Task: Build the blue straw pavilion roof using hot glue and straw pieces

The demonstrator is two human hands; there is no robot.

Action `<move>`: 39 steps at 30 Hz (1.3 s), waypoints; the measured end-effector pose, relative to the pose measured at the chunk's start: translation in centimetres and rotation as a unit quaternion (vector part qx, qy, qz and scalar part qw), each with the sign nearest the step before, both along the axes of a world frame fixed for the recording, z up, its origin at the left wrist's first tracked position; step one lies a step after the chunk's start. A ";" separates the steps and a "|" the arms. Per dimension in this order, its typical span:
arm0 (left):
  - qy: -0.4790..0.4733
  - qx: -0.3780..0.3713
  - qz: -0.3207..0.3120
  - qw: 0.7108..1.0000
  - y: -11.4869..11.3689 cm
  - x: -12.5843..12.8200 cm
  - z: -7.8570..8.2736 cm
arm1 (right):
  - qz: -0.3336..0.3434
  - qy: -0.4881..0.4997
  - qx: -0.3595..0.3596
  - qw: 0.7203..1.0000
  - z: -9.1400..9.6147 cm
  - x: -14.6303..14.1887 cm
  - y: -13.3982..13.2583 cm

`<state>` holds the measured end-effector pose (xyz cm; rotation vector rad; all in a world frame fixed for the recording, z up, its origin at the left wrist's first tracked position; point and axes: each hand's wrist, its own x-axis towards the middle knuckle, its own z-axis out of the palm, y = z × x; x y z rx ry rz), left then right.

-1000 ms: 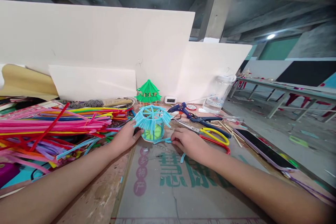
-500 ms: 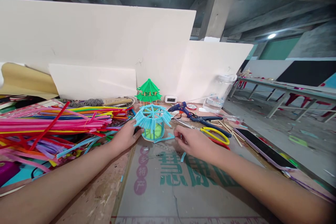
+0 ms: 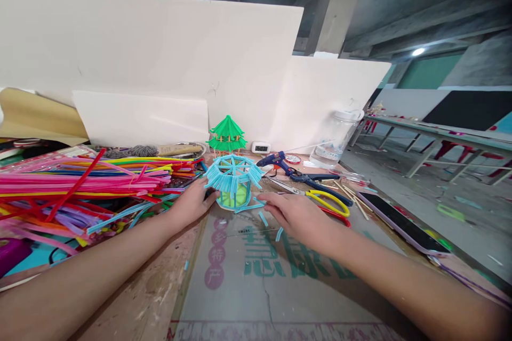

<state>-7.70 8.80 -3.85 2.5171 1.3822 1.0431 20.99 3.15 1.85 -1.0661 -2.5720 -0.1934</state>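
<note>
A light-blue pipe-cleaner pavilion model (image 3: 233, 173) with a fringed roof and a green floor stands at the far end of a printed plastic sheet (image 3: 224, 309). My left hand (image 3: 194, 203) grips its left side, the thumb by the base and the other fingertips partly hidden by the roof. To the right, my right hand (image 3: 298, 217) reaches with its forefinger stretched toward a short blue pipe-cleaner piece (image 3: 258, 201) beside the base. Two more cut blue pieces, one a short strip (image 3: 263, 218) and one a bent offcut (image 3: 279, 234), lie near that hand. Nothing shows in its fingers.
Behind the model stands a green tiered roof model (image 3: 228, 136). Colourful pipe cleaners (image 3: 80, 186) heap at left. A digital timer (image 3: 261, 147), a glue gun (image 3: 280, 162), blue-handled pliers (image 3: 316, 180), yellow-and-red scissors (image 3: 330, 203), a phone (image 3: 400, 222) and a clear jug (image 3: 334, 141) stand rightward.
My right hand's fingers have stretched out toward the model's base. A short blue strip now lies on the sheet just left of that hand. My left hand stays at the model.
</note>
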 end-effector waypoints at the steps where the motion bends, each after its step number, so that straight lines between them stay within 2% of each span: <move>1: -0.003 -0.001 -0.004 1.000 0.0 0.0 0.1 | -0.002 0.003 0.002 1.000 0.0 0.1 0.1; 7: -0.009 -0.004 -0.013 1.000 -0.2 0.0 0.2 | -0.018 0.018 -0.044 0.999 0.4 0.0 0.2; 10: -0.010 -0.004 -0.011 1.000 -0.1 0.0 0.1 | -0.020 0.070 -0.102 0.992 0.7 -0.5 -0.4; 12: -0.015 -0.003 -0.009 1.000 0.0 -0.1 -0.1 | -0.015 0.141 -0.165 0.976 0.7 -1.2 -0.9; 14: -0.019 -0.004 -0.006 1.000 0.1 -0.2 -0.2 | -0.002 0.240 -0.246 0.939 0.5 -2.0 -1.4; 16: -0.015 -0.006 -0.003 1.000 0.2 -0.2 -0.2 | 0.018 0.339 -0.329 0.881 0.4 -3.2 -1.8; 19: -0.005 -0.011 0.001 1.000 0.1 -0.2 -0.1 | 0.031 0.439 -0.398 0.805 0.2 -5.3 -2.2; 21: -0.005 -0.014 -0.004 1.000 0.0 -0.1 0.1 | 0.036 0.480 -0.406 0.777 0.0 -6.6 -2.1; 24: -0.017 -0.014 -0.006 1.000 -0.1 0.0 0.1 | 0.043 0.528 -0.386 0.755 -0.6 -7.6 -1.6; 30: -0.022 -0.014 0.015 1.000 0.2 -0.2 -0.4 | 0.038 0.560 -0.358 0.746 -1.9 -7.0 -0.8; 39: -0.008 -0.007 -0.017 1.000 0.1 -0.1 0.1 | 0.012 0.573 -0.371 0.730 -2.2 -7.2 -0.2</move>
